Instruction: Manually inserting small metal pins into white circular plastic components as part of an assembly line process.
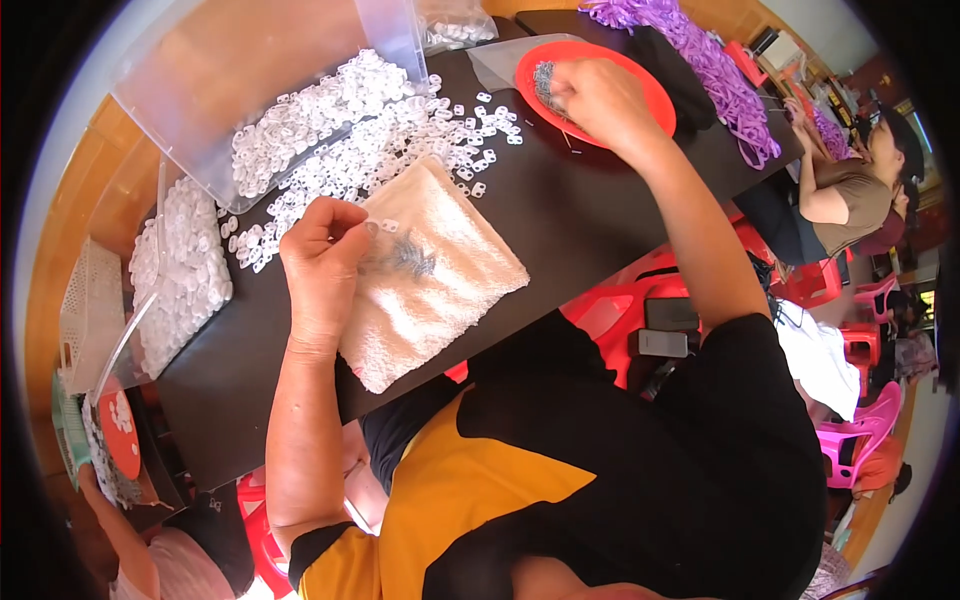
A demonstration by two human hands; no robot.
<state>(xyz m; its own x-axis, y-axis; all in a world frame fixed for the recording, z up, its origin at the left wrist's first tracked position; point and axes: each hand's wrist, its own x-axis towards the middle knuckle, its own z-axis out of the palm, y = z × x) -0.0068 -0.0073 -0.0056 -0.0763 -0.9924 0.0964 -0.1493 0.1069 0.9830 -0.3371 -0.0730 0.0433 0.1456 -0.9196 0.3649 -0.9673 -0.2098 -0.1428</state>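
Between the thumb and fingers of my left hand [325, 255] is a small white plastic piece [388, 225] with holes in it. It is held over a folded cream towel [440, 320] on the dark table. A smear of small grey bits [415, 262] lies on the towel beside that hand. Over at the right, my right hand [600, 98] reaches into a round red plate [655, 100], fingers closed and pointing down at a pile of thin grey metal pieces [543, 82]. Whether a piece is pinched there is too small to tell.
Loose white pieces [350, 165] spill from a tipped clear bin [180, 60] behind the towel. Another heap of white pieces [185, 270] fills a clear container at the left. Purple ribbons [735, 110] lie at the far right. A person [840, 190] sits beyond; another's arm [120, 525] shows lower left.
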